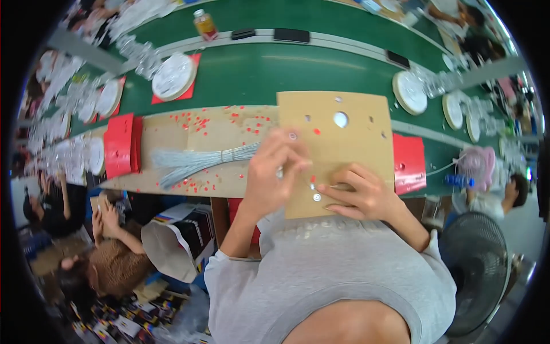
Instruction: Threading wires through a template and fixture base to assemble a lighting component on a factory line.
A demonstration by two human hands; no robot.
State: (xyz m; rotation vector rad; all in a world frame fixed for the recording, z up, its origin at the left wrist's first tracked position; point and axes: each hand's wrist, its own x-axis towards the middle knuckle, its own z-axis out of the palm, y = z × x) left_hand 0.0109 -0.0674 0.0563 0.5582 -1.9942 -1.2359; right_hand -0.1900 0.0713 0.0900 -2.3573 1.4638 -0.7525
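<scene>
- We see our left hand (pixel 274 172) curled over the near-left part of a brown cardboard panel (pixel 349 137), fingers pressed together and pinching what looks like a thin silvery wire end; the pinched bit is too small to make out fully.
- Our right hand (pixel 358 192) lies on the panel's near edge, fingers together and pressing down beside a small silver washer-like piece (pixel 316 197).
- The panel lies on the wooden desk (pixel 189 135), at its front edge just before our chest, with one large round hole (pixel 340 119) and several small punched holes.
- We judge the work early: only one or two small silver pieces sit on the panel, and most holes look unfilled.
- A bundle of grey wires (pixel 195 161), tied at the middle, lies just left of the panel, seemingly barely used.
- Red punched-out dots (pixel 200 123) are scattered over the desk, and red card stacks (pixel 121 144) sit at either end.
</scene>
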